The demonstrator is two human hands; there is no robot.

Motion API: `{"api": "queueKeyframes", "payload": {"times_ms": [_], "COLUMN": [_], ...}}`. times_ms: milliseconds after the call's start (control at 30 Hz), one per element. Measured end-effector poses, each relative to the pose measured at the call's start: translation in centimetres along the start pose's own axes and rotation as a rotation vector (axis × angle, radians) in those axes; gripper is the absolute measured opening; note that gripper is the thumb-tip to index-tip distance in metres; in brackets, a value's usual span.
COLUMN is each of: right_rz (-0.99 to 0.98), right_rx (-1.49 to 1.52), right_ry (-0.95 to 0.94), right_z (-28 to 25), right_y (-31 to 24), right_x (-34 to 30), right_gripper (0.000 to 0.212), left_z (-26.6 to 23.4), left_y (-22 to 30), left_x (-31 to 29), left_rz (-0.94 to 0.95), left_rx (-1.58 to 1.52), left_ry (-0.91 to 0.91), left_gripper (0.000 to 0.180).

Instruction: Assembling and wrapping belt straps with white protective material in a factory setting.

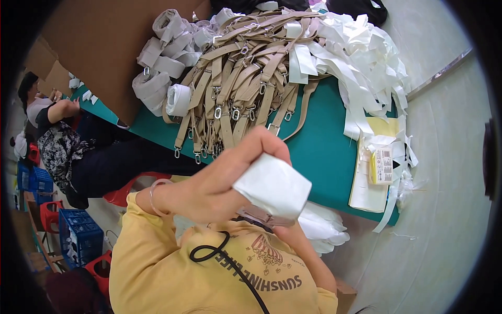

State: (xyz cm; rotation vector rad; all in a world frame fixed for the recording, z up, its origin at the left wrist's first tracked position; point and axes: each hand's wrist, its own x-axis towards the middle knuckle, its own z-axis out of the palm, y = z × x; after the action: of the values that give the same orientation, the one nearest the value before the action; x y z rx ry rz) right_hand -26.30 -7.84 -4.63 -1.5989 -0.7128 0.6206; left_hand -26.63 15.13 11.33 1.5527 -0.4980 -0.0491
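Note:
My left hand (222, 178) is raised in front of my chest, its fingers wrapped over a white-wrapped bundle (274, 186). The bundle has flat, angular sides, and a pale pinkish-beige edge shows beneath it. Behind the bundle's lower edge, my right hand (285, 230) is mostly hidden, so its fingers cannot be read. Beyond my hands, a pile of beige straps (246, 78) with silver metal clips lies on the green table (319, 152). Several white-wrapped rolls (179, 99) lie at the pile's left.
Loose white strips (361, 63) heap at the back right and hang over the edge. A yellowish pad (363, 193) carries a small yellow-and-white box (380, 166). A cardboard sheet (99, 52) stands left. Another person (63, 136) sits beyond, near blue crates (78, 238) and red stools (50, 215).

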Motion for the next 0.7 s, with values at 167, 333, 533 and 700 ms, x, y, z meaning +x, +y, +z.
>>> {"api": "queueKeyframes", "payload": {"times_ms": [167, 333, 533, 700], "right_rz": [-0.215, -0.225, -0.291, -0.386], "right_rx": [0.000, 0.085, -0.779, -0.973], "right_ry": [0.135, -0.006, 0.515, 0.457], "right_z": [0.1, 3.4, -4.7, -9.3], "right_y": [-3.7, -2.6, -7.4, -24.7], "right_x": [0.5, 2.9, -2.8, -5.4], "right_gripper": [0.068, 0.042, 0.039, 0.025], "left_z": [-1.3, -0.8, -3.2, 0.9], "left_y": [-0.8, 0.5, -3.4, -7.9], "left_x": [-0.5, 0.6, -1.8, -1.0], "left_rz": [-0.051, -0.018, 0.183, 0.417], "left_rx": [-0.161, -0.264, 0.344, 0.322], "left_ry": [0.100, 0.303, 0.220, 0.014], "left_gripper": [0.028, 0.027, 0.054, 0.088]}}
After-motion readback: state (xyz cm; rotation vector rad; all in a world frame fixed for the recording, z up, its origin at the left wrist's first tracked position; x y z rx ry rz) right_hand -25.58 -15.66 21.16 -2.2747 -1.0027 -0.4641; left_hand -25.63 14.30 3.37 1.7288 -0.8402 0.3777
